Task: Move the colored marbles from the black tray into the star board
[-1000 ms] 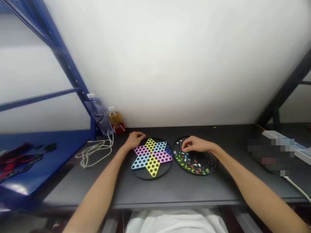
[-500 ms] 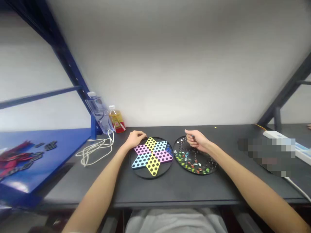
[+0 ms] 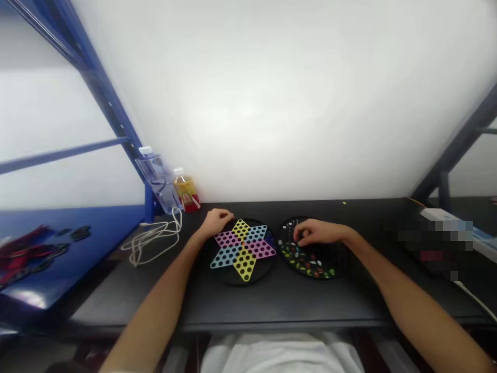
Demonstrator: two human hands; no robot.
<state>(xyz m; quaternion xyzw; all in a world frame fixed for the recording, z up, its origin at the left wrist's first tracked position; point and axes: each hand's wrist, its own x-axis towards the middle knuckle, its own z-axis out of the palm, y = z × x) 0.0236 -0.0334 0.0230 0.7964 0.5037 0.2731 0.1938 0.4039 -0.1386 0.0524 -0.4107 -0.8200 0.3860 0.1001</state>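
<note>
A round black board with a star of yellow, blue and pink fields full of holes [image 3: 243, 250] lies on the dark table [image 3: 272, 295]. My left hand [image 3: 216, 221] rests curled on the board's far left rim. To the right lies a round black tray of coloured marbles [image 3: 308, 261]. My right hand [image 3: 316, 232] is lowered palm down over the tray's upper part, fingers bent together among the marbles. What the fingertips hold is hidden.
A clear water bottle [image 3: 155, 178] and a small bottle of amber drink [image 3: 185, 192] stand by the blue shelf post at the back left. A coiled white cord [image 3: 149, 239] lies beside them. A blue shelf [image 3: 46, 259] with dark and red items is at left. A white box [image 3: 458, 228] sits far right.
My right hand rose off the marble tray with pinched fingers half a second ago, then came back down onto the tray. My left hand stayed on the board's rim.
</note>
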